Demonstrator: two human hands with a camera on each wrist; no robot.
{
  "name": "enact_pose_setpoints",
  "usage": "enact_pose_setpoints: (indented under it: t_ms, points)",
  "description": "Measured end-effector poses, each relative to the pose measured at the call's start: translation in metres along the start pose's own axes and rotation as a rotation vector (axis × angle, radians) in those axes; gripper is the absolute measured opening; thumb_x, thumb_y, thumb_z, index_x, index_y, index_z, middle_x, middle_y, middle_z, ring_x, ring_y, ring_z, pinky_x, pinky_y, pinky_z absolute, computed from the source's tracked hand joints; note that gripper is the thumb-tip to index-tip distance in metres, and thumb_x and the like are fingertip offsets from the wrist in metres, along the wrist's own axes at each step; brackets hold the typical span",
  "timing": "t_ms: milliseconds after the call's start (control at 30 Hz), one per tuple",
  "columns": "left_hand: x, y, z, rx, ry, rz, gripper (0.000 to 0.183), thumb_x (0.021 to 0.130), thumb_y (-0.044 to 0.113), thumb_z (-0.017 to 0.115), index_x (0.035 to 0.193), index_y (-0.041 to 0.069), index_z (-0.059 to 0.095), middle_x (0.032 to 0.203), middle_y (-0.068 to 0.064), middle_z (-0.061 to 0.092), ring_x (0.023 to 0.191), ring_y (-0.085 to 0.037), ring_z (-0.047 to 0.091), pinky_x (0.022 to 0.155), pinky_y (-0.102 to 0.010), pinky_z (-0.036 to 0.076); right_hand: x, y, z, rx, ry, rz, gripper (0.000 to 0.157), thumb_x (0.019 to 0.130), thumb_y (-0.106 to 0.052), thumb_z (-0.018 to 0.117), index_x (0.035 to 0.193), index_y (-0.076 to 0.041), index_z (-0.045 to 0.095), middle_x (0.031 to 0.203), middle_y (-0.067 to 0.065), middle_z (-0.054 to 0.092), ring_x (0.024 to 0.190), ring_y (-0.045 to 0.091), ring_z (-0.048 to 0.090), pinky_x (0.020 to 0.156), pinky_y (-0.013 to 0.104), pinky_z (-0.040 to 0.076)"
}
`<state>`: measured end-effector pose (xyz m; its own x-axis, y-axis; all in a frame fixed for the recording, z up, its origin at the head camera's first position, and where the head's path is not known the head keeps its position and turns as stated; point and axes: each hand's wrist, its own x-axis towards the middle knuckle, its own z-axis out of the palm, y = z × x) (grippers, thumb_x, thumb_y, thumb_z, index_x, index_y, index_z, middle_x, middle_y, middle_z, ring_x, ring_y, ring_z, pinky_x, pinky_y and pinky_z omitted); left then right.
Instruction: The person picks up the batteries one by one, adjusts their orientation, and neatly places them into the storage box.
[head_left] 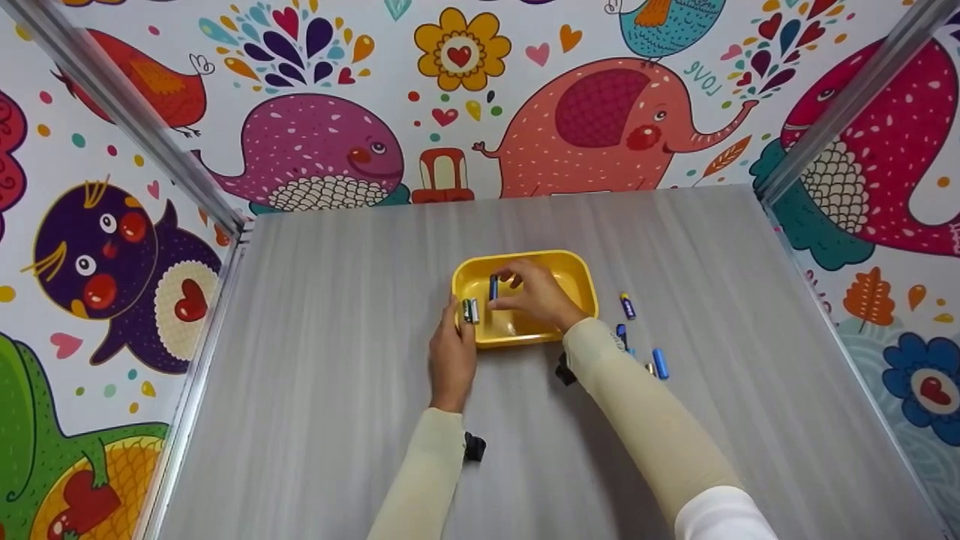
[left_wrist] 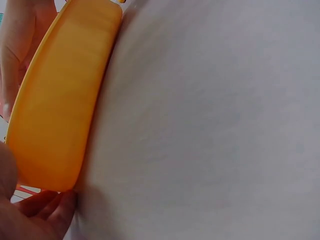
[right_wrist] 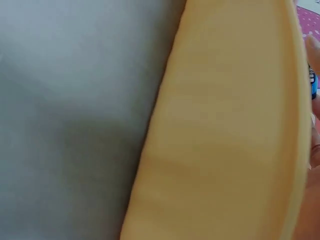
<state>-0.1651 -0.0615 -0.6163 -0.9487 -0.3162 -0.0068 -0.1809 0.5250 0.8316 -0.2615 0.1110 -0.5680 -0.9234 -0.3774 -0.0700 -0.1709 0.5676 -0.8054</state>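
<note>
A yellow plastic tray (head_left: 525,341) sits on the table. At its left end my left hand (head_left: 452,360) holds the rim, with the thumb on one side and fingers curled under the corner in the left wrist view. My right hand (head_left: 536,292) reaches over the tray and pinches a blue battery (head_left: 493,288) upright in the head view between thumb and fingertips. Part of that blue battery (right_wrist: 313,82) shows past the rim in the right wrist view. Beside the left thumb, a green battery (head_left: 466,310) and a whitish battery (head_left: 475,310) lie side by side inside the tray.
Right of the tray lie a dark blue battery with a yellow end (head_left: 627,306), a blue battery (head_left: 660,364), another dark blue one (head_left: 622,335) and a small gold-coloured piece (head_left: 650,368), partly behind the right sleeve. Patterned walls and metal rails bound the grey table (head_left: 322,337).
</note>
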Motion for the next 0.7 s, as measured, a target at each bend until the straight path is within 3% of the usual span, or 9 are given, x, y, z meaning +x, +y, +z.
enact_pose_setpoints:
  t_ms: [333,533,700]
  points:
    - [-0.001,0.001,-0.001,0.004,0.009,0.007,0.053,0.105,0.024,0.055,0.156,0.022,0.044,0.148,-0.004,0.059,0.119,-0.021,0.064,0.102,-0.044,0.052,0.006,0.002,0.021,-0.092,-0.040,-0.001,0.046,0.079,-0.034,0.088,0.119,-0.019,0.070,0.117,0.000,0.066,0.109,0.020,0.059,0.104,0.041,0.051]
    - [-0.002,-0.001,0.000,-0.008,0.034,0.043,0.053,0.102,0.017,0.056,0.154,0.019,0.048,0.141,-0.007,0.064,0.111,-0.022,0.066,0.097,-0.044,0.052,0.009,0.008,0.030,-0.131,-0.061,-0.042,0.047,0.080,-0.031,0.088,0.120,-0.014,0.071,0.119,0.006,0.066,0.111,0.022,0.060,0.104,0.041,0.049]
    - [-0.001,0.000,-0.001,-0.001,0.026,0.035,0.052,0.102,0.019,0.057,0.154,0.019,0.047,0.140,-0.007,0.064,0.106,-0.020,0.064,0.096,-0.042,0.053,0.012,0.010,0.034,-0.140,-0.072,-0.030,0.048,0.080,-0.033,0.088,0.121,-0.014,0.071,0.120,0.005,0.066,0.110,0.023,0.059,0.104,0.041,0.048]
